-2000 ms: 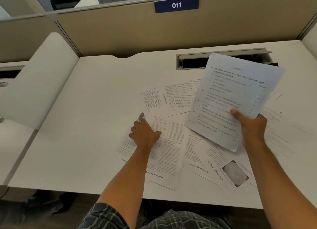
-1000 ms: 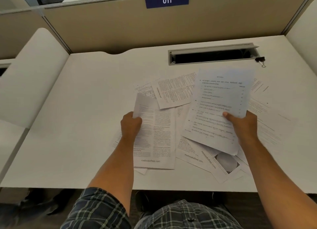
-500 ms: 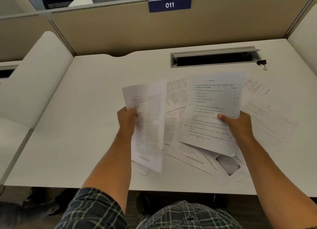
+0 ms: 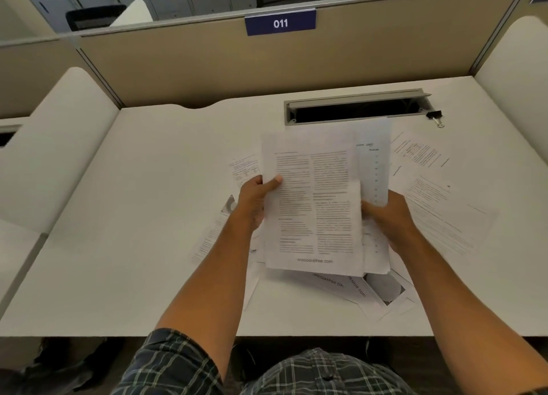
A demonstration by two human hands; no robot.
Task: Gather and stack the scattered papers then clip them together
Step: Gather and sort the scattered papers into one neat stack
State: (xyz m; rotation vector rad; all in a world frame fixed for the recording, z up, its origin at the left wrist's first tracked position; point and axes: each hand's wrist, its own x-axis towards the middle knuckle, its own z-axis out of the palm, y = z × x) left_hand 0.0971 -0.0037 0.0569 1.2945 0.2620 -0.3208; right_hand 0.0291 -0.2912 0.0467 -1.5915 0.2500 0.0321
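Note:
I hold a small stack of printed papers [image 4: 314, 205] above the white desk [image 4: 142, 217]. My left hand [image 4: 255, 199] grips the stack's left edge, thumb on the top two-column page. My right hand [image 4: 385, 217] grips the right side, where a second sheet [image 4: 375, 163] sticks out behind the top one. Several loose sheets [image 4: 430, 193] lie scattered on the desk under and to the right of the stack, and more loose sheets [image 4: 213, 240] show at the left under my forearm. A black binder clip [image 4: 435, 116] lies at the right end of the cable slot.
A grey cable slot [image 4: 355, 110] is open at the back of the desk. A beige partition [image 4: 207, 62] with a blue 011 label [image 4: 280, 23] stands behind. White side dividers [image 4: 53, 145] flank the desk. The front edge [image 4: 118, 334] is near my lap.
My left hand lifted a two-column page off the desk and brought it right, onto the sheet in my right hand. Both hands now hold them together as one stack.

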